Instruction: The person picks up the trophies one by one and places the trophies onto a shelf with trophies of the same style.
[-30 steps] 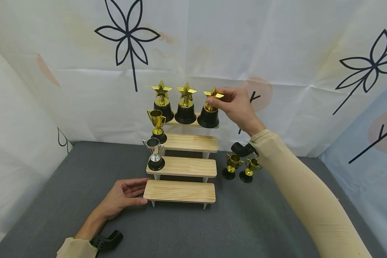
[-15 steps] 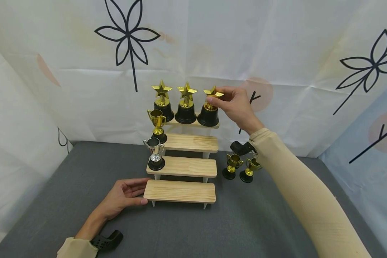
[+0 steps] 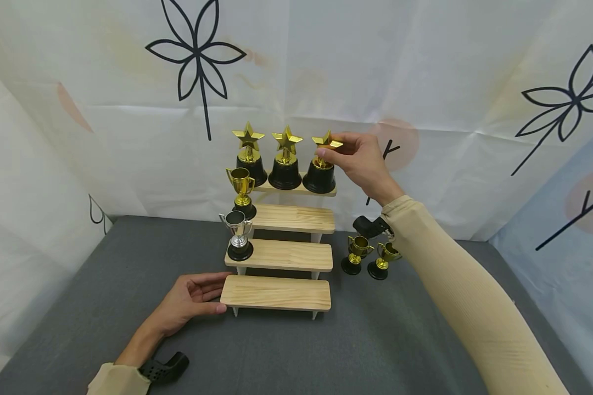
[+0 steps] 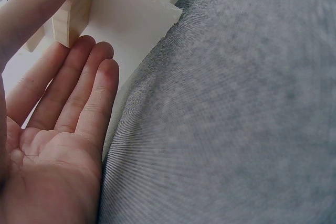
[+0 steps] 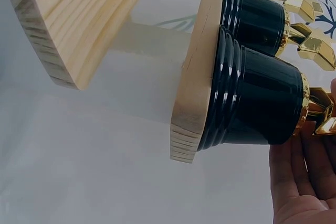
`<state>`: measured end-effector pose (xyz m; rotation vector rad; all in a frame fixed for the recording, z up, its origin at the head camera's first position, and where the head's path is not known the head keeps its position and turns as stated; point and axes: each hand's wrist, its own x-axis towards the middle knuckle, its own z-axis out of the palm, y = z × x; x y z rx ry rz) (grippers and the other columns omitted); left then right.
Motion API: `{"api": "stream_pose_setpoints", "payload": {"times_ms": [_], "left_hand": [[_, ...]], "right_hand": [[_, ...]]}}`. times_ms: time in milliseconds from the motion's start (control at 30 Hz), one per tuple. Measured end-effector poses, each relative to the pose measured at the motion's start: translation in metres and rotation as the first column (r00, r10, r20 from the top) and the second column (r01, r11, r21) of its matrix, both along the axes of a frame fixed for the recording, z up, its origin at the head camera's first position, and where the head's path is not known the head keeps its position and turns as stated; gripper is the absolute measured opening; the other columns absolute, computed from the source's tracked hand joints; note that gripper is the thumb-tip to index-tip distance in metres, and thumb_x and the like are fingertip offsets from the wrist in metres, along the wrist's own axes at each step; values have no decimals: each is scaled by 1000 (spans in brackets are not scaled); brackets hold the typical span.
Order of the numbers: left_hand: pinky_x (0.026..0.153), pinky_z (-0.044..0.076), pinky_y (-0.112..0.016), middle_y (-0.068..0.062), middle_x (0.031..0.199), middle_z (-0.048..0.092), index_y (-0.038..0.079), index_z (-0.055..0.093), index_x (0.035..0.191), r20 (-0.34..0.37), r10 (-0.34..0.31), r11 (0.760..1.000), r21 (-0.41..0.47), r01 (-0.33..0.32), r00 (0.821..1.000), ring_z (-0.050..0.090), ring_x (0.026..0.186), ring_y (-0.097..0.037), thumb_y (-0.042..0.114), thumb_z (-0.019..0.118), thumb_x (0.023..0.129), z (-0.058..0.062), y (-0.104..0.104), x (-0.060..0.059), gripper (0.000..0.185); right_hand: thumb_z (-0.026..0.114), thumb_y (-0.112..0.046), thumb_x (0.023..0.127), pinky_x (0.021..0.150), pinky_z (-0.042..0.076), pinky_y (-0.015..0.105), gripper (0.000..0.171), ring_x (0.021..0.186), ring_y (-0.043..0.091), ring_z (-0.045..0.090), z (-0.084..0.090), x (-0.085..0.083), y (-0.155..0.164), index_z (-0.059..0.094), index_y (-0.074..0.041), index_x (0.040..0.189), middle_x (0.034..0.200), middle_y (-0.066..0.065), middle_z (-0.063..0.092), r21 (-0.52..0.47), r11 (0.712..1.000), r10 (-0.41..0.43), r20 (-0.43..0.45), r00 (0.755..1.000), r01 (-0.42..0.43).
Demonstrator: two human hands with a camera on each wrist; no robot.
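Observation:
Three gold star trophies with black bases line the top board of a wooden step stand [image 3: 279, 255]. My right hand [image 3: 363, 162] pinches the rightmost star trophy [image 3: 319, 176] at its gold upper part. In the right wrist view its base [image 5: 257, 95] sits flat against the board. The left star trophy [image 3: 249, 159] and middle star trophy [image 3: 285, 167] stand beside it. With fingers nearly straight, my left hand [image 3: 188, 302] touches the left end of the lowest board [image 3: 277, 293]. In the left wrist view its fingertips [image 4: 105, 72] meet the board end [image 4: 73, 19].
A gold cup trophy [image 3: 242, 189] stands at the left of the second board from the top, and a silver cup trophy [image 3: 239, 233] on the one below. Two small gold cups [image 3: 356, 252] stand on the grey table [image 3: 405, 340], right of the stand, near my right sleeve [image 3: 454, 280].
The rightmost star trophy has shifted very slightly up and back on the top board with my right hand. The left hand has stayed in place.

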<state>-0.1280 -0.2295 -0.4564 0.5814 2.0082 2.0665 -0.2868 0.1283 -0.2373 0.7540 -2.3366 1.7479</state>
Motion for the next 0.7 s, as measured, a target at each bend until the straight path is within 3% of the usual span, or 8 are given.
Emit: {"api": "stream_pose_setpoints", "payload": {"times_ms": [267, 700], "left_hand": [[102, 54, -32, -40, 141, 47, -23, 42, 140, 4, -3, 1000, 7, 3, 1000, 63, 121, -16, -10, 78, 82, 0, 0, 0, 69], [102, 54, -33, -36, 141, 49, -22, 42, 140, 7, -6, 1000, 19, 6, 1000, 63, 121, -16, -10, 77, 82, -1, 0, 0, 69]], "right_hand": [[75, -10, 94, 93, 59, 32, 38, 98, 16, 69, 1, 1, 1, 67, 5, 128, 113, 17, 71, 2, 1000, -14, -1, 1000, 14], [77, -6, 91, 91, 61, 33, 37, 95, 17, 72, 0, 4, 4, 68, 5, 126, 105, 10, 74, -58, 998, 0, -16, 1000, -1]]}}
